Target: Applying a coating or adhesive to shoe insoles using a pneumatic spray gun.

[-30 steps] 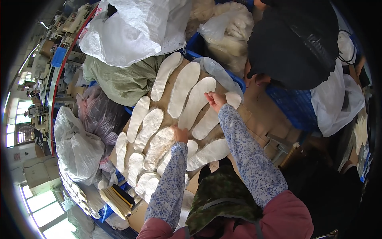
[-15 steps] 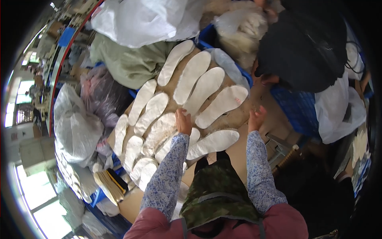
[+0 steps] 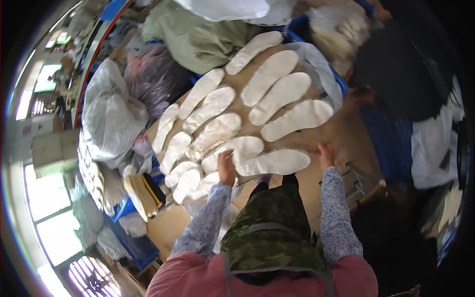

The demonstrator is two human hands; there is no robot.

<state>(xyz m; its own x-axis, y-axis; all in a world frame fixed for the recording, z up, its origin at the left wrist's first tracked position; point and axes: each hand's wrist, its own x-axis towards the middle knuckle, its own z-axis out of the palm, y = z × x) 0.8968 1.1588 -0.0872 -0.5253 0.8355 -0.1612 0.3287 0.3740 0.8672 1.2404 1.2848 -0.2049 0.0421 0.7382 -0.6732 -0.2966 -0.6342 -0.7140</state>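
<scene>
White insoles (image 3: 278, 163) were laid flat in rows on the table (image 3: 341, 132); the left hand (image 3: 226, 166) was pressed on one, the right hand (image 3: 326, 154) rested spread beside it.

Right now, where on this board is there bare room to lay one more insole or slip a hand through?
Bare brown board shows right of the long insole, above the right hand. A smaller patch sits low by the camouflage apron. The left half is crowded: white insoles lie edge to edge, with the left hand on them.
</scene>
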